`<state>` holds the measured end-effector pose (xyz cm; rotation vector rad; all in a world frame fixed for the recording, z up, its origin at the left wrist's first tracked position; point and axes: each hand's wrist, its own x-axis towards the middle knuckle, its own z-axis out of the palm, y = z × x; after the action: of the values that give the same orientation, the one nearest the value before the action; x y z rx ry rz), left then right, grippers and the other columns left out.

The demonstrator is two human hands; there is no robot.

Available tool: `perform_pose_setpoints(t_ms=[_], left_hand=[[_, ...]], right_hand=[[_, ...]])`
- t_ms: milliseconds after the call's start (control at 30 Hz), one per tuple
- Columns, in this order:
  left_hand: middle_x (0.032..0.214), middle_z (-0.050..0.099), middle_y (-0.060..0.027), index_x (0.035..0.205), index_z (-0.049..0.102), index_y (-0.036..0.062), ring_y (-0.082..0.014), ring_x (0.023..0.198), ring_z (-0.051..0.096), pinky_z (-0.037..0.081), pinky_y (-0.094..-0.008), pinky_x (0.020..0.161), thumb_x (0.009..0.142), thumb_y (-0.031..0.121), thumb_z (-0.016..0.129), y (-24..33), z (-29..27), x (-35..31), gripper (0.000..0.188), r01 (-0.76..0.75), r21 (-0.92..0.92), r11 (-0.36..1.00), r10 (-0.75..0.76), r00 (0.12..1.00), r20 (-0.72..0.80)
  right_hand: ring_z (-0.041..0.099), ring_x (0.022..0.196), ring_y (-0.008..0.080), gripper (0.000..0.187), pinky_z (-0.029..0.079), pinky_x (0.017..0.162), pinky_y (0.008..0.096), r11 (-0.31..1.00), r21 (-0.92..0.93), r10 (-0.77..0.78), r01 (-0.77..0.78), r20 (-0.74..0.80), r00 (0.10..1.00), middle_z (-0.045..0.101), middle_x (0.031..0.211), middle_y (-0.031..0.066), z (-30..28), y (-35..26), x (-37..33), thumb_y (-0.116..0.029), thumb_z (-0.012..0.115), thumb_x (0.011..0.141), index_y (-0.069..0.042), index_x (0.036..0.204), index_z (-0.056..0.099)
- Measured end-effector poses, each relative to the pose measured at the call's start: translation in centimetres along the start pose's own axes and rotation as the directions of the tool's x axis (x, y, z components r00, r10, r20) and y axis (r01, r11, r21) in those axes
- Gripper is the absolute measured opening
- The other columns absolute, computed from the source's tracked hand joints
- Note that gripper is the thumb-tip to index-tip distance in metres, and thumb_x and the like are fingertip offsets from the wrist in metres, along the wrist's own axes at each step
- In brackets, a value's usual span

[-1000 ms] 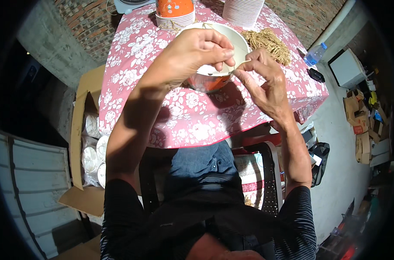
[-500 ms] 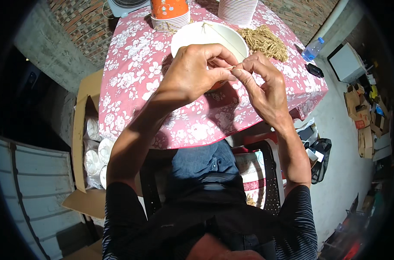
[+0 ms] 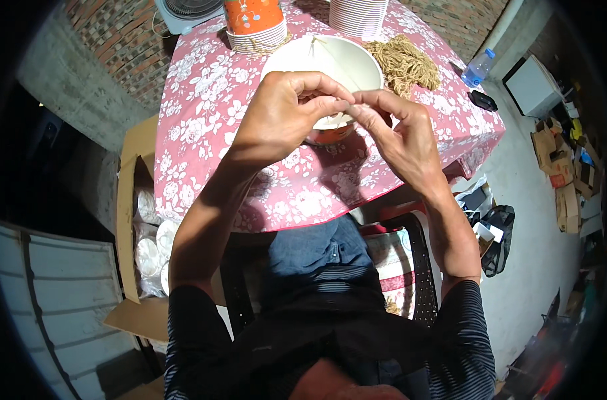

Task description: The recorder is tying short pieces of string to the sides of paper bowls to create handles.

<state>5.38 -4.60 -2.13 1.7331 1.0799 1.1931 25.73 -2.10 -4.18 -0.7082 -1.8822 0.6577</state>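
A round paper bucket (image 3: 358, 64), white inside and orange outside, stands on the table in front of me. A thin piece of twine (image 3: 315, 43) is fixed at its far rim and appears to run across the opening. Above the near rim, my left hand (image 3: 277, 113) pinches the twine between thumb and forefinger. My right hand (image 3: 409, 137) meets it fingertip to fingertip, also closed in a pinch. A short strand shows below the touching fingers; the exact grip is partly hidden by them.
A tan twine bundle (image 3: 403, 67) lies right of the bucket. Behind stand an orange bucket stack (image 3: 253, 17) and a white stack (image 3: 358, 17). A water bottle (image 3: 478, 68) and a black object (image 3: 483, 101) are at the right edge. A cardboard box (image 3: 127, 220) sits left.
Both hands have shifted slightly left, their fingertips still together. More of the bucket's near rim and orange side shows below them. The whole view has shifted a little.
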Motion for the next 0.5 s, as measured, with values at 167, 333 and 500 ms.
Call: perform_pose_setpoints(t_ms=[167, 333, 500], left_hand=[[0.097, 0.076, -0.0087, 0.106, 0.075, -0.0048, -0.0117, 0.089, 0.071, 0.058, -0.0248, 0.078, 0.099, 0.008, 0.071, 0.1, -0.1, -0.2, 0.016, 0.000, -0.026, 1.000, 0.001, 0.999, 0.033], [0.091, 0.077, -0.0114, 0.100, 0.076, -0.0041, -0.0143, 0.090, 0.072, 0.058, -0.0282, 0.081, 0.096, 0.007, 0.072, 0.3, 0.3, -0.5, 0.012, 0.047, -0.003, 0.999, -0.047, 0.998, -0.031], [0.087, 0.076, -0.0100, 0.094, 0.073, -0.0021, -0.0145, 0.084, 0.073, 0.057, -0.0286, 0.074, 0.094, 0.007, 0.075, 0.5, 1.0, -0.9, 0.009, 0.040, 0.097, 0.994, -0.023, 0.985, -0.169]], right_hand=[[0.058, 0.069, 0.0042, 0.018, 0.045, 0.059, 0.0223, 0.970, 0.162, 0.178, -0.182, 0.036, 0.983, 0.070, 0.074, 0.0008, -0.1, 0.3, -0.3, -0.013, 0.077, 0.095, 0.005, 0.096, 0.077], [0.056, 0.066, 0.0037, 0.017, 0.044, 0.058, 0.0220, 0.966, 0.123, 0.229, -0.229, 0.013, 0.973, 0.066, 0.071, -0.0014, 0.1, 0.1, -0.7, -0.013, 0.077, 0.094, 0.004, 0.094, 0.077], [0.055, 0.069, 0.0039, 0.016, 0.045, 0.060, 0.0219, 0.918, 0.270, 0.282, -0.289, 0.064, 0.957, 0.064, 0.073, -0.0025, 0.3, -0.1, -1.3, -0.012, 0.074, 0.096, 0.004, 0.096, 0.074]])
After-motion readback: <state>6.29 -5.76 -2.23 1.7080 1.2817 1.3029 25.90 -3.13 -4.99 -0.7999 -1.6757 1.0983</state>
